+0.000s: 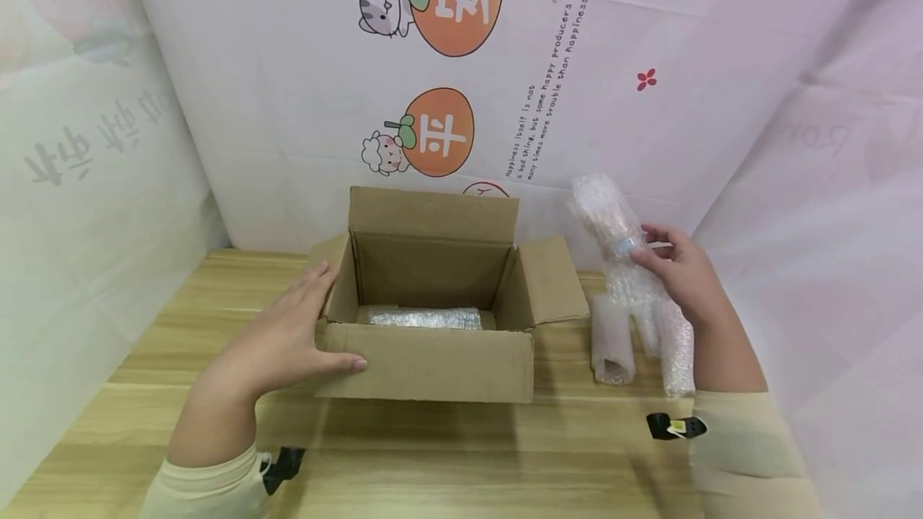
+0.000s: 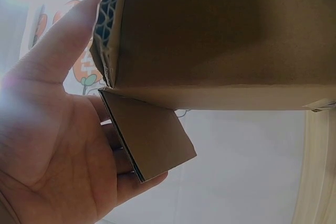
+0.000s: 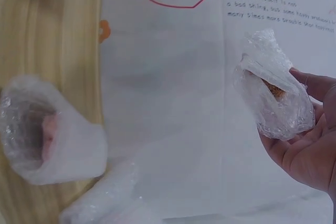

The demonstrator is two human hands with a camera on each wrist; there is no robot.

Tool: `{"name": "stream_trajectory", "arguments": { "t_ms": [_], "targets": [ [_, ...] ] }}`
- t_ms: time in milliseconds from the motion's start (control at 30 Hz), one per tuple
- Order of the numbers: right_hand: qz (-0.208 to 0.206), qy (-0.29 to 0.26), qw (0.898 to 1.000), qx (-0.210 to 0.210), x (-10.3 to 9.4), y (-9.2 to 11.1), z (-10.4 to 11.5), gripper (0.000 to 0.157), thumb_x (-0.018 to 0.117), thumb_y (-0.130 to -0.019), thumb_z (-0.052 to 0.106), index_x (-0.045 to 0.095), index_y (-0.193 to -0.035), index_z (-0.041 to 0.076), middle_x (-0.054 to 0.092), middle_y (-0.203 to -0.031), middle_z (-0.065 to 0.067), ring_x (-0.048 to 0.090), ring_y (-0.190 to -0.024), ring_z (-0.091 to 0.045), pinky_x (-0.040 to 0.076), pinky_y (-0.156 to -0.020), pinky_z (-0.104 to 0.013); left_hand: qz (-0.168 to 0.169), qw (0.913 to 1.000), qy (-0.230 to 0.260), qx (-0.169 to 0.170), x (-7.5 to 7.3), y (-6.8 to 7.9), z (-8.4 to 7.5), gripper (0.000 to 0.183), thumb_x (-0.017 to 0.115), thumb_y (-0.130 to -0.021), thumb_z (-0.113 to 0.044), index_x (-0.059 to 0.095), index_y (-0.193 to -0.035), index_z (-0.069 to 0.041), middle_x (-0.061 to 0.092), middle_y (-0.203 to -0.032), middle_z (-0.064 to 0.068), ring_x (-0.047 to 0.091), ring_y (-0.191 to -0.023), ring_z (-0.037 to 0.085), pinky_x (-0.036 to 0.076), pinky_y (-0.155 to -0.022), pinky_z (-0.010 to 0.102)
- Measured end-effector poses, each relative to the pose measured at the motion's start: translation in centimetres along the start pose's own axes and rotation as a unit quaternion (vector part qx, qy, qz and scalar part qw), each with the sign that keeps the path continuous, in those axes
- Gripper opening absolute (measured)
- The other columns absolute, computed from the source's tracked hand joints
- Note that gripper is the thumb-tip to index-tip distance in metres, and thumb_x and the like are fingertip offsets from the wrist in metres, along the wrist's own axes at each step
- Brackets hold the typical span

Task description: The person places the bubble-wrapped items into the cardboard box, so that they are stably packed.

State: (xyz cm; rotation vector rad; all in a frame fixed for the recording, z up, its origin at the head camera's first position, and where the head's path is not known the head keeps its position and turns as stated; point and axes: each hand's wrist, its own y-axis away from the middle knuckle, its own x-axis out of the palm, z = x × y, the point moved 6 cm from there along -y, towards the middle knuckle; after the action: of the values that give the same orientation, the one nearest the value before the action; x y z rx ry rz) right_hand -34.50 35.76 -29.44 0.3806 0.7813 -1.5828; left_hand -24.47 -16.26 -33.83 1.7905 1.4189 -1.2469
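Observation:
An open cardboard box (image 1: 425, 363) stands on the table, and a bubble-wrapped roll (image 1: 425, 318) lies inside it. My left hand (image 1: 277, 335) spreads over the box's front left corner. Its thumb rests on the front flap, while the fingers lie along the left flap (image 2: 149, 137). To the right of the box, my right hand (image 1: 678, 267) holds up a bubble-wrapped bundle (image 1: 609, 219) between thumb and fingers. Something brown shows through an opening in that wrap (image 3: 273, 88); its kind is hidden.
More bubble-wrapped rolls, a left one (image 1: 613, 343) and a right one (image 1: 678, 351), stand below the right hand. A pinkish thing (image 3: 49, 137) shows inside one roll's open end. Behind the wooden table (image 1: 404, 455) hangs a printed white cloth (image 1: 288, 102).

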Motion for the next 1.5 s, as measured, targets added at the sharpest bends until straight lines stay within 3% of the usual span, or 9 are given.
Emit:
{"name": "stream_trajectory", "arguments": {
  "t_ms": [267, 667, 1167, 1500],
  "targets": [
    [0.008, -0.017, 0.999, -0.035, 0.0, -0.1, 3.4, 0.058, 0.064, -0.095, 0.034, 0.044, -0.146, 0.014, 0.046, -0.133, -0.003, 0.048, -0.107, -0.006, 0.046, -0.073, -0.013, 0.000, 1.0000, -0.001, 0.000, 0.0, 0.0, 0.0, 0.131, 0.068, -0.066, -0.080, 0.009, -0.158, -0.009, 0.009, -0.165, 0.015, 0.013, -0.149, 0.043, 0.018, -0.117, 0.064],
    [0.030, 0.002, 0.994, -0.102, 0.4, -0.2, 8.6, 0.053, 0.067, -0.093, 0.033, 0.050, -0.143, 0.023, 0.051, -0.134, 0.002, 0.048, -0.113, -0.007, 0.046, -0.077, -0.011, 0.001, 1.0000, -0.004, 0.002, 0.1, -0.1, 0.1, 0.131, 0.068, -0.065, -0.080, 0.010, -0.158, -0.008, 0.009, -0.165, 0.016, 0.011, -0.149, 0.042, 0.018, -0.118, 0.063],
    [0.087, -0.010, 0.979, -0.186, 2.3, -0.4, 15.0, 0.046, 0.070, -0.092, 0.022, 0.057, -0.136, 0.019, 0.056, -0.129, 0.002, 0.055, -0.110, -0.010, 0.052, -0.076, -0.014, 0.001, 1.0000, -0.002, -0.001, -0.1, 0.0, -0.1, 0.130, 0.069, -0.066, -0.078, 0.010, -0.158, -0.008, 0.010, -0.165, 0.015, 0.012, -0.149, 0.042, 0.018, -0.117, 0.064],
    [0.131, 0.034, 0.966, -0.221, 4.3, -1.0, 17.9, 0.047, 0.070, -0.092, 0.022, 0.056, -0.137, 0.020, 0.057, -0.133, 0.000, 0.053, -0.120, -0.017, 0.049, -0.088, -0.022, -0.003, 1.0000, -0.006, 0.002, 0.0, -0.1, 0.0, 0.131, 0.068, -0.065, -0.080, 0.009, -0.158, -0.009, 0.009, -0.165, 0.015, 0.012, -0.149, 0.042, 0.018, -0.117, 0.064]
  ]
}}
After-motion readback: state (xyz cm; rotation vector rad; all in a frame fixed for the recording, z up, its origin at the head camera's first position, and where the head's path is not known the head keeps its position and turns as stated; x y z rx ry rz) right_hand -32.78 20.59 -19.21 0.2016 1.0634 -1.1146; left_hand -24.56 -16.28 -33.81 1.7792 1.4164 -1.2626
